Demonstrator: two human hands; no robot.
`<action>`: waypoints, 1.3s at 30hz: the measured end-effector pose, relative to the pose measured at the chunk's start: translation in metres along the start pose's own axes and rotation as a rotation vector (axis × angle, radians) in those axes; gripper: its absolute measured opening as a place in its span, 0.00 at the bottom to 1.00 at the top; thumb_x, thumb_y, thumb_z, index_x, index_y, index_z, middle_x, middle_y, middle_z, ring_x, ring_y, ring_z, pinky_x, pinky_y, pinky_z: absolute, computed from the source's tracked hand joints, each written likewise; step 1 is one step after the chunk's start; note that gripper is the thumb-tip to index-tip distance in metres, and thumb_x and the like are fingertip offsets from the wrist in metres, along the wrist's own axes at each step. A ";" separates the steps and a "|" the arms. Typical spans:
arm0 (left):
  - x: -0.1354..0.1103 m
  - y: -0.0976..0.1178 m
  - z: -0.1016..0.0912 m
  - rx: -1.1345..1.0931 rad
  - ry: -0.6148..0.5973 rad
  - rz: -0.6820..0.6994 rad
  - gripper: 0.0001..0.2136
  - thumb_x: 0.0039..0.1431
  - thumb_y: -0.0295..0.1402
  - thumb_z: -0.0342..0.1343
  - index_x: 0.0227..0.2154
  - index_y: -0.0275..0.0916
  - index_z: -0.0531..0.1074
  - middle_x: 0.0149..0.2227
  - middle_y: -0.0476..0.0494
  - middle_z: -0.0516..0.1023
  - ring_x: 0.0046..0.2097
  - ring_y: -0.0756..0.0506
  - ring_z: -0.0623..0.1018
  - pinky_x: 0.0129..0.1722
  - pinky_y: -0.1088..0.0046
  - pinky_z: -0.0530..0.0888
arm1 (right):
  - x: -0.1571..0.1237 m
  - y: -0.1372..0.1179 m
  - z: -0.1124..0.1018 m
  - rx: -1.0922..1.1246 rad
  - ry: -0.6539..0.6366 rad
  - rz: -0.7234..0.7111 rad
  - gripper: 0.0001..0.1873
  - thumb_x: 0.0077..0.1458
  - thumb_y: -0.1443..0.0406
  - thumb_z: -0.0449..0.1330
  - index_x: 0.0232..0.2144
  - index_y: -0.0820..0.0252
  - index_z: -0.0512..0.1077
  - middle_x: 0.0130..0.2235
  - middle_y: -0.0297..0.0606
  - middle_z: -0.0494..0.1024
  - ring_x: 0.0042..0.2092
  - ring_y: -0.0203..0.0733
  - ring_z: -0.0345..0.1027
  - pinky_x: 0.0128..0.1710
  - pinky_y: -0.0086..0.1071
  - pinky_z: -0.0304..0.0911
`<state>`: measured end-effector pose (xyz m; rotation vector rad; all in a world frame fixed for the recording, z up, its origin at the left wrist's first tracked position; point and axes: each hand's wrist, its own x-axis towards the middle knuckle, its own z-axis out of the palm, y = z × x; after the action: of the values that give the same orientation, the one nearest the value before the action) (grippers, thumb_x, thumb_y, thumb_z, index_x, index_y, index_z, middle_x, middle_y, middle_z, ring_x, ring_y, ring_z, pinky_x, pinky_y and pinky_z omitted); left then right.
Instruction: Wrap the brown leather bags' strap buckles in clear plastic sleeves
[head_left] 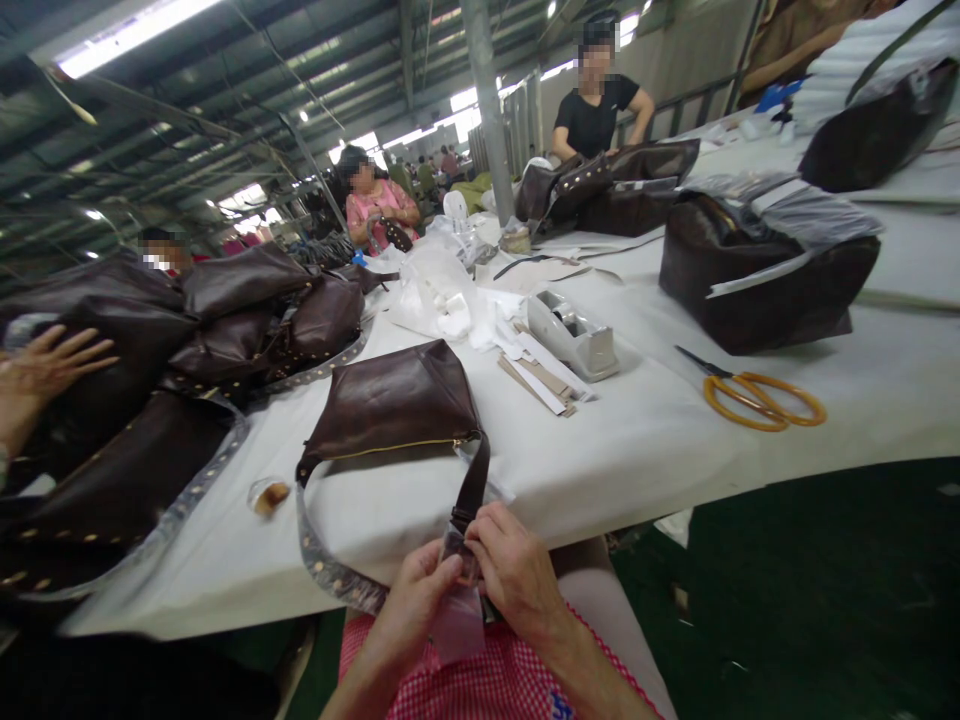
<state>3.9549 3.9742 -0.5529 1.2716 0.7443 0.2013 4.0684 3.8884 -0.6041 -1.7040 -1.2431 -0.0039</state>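
Observation:
A dark brown leather handbag [397, 400] lies on the white-covered table, its gold zipper facing me. From it a shoulder strap [472, 480] runs down to my hands over the table's front edge. The strap's other part, studded and wrapped in clear plastic, loops round on the left. My left hand [420, 590] pinches the strap's plastic-wrapped end from the left. Against it from the right, my right hand [514, 560] has its fingers closed on the same spot. A piece of clear plastic film [459, 625] hangs below my fingers. The exact part under my fingertips is hidden.
Orange-handled scissors [765, 398] and a tape dispenser [571, 335] lie to the right, with cardboard strips [536, 378] beside it. Brown bags [127, 470] pile up at left, where another person's hand [64, 365] rests. A stuffed bag [757, 270] stands right. Co-workers are across the table.

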 end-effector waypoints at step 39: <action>0.002 0.002 -0.002 0.113 -0.068 -0.065 0.18 0.51 0.45 0.62 0.35 0.32 0.75 0.32 0.42 0.78 0.34 0.45 0.76 0.36 0.72 0.69 | 0.021 0.020 -0.034 0.399 -0.346 0.080 0.05 0.51 0.71 0.58 0.30 0.58 0.65 0.28 0.30 0.70 0.30 0.35 0.63 0.30 0.27 0.55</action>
<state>3.9557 3.9774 -0.5515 1.3527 0.7451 0.0637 4.1097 3.8795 -0.5895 -1.4361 -1.3182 0.5714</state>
